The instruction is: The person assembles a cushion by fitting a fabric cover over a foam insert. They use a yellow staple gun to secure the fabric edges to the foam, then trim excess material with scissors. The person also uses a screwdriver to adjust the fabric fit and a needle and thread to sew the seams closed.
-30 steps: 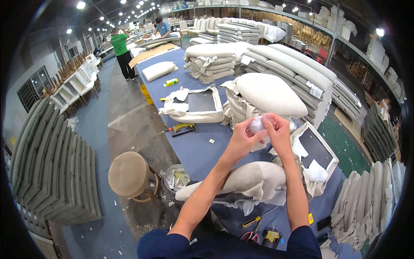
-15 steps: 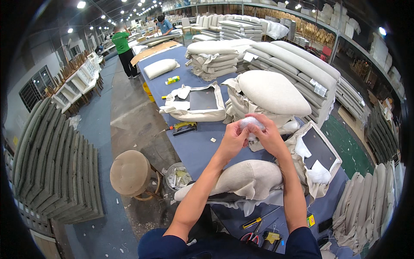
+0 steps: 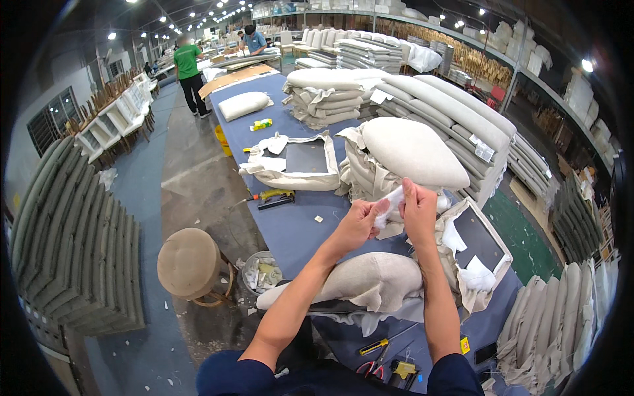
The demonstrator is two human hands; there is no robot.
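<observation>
A tuft of white wadding [image 3: 391,207] stretches between my two hands over the blue worktable [image 3: 294,231]. My left hand [image 3: 358,223] pinches its lower left end, and my right hand [image 3: 419,207] grips the other end, thumb up. Below my hands, between the forearms, lies a beige fabric-covered cushion [image 3: 376,280] with loose cloth edges. Just beyond my hands rises a pile of beige covered cushions [image 3: 416,153]. To the right of my right hand, an upturned seat pad [image 3: 477,231] shows its dark underside, with white wadding pieces [image 3: 477,274] on it.
Another upturned pad [image 3: 307,157] lies far left, near a yellow-and-black staple gun [image 3: 274,199]. Close to me are a yellow-handled screwdriver [image 3: 374,347] and red-handled scissors [image 3: 374,371]. A round stool [image 3: 190,263] and scrap bucket [image 3: 261,272] stand left of the table. Two people work far off.
The wadding, bunched up between my fingers before, is now pulled out longer. My hands have moved apart and slightly nearer to me. My view has shifted a little.
</observation>
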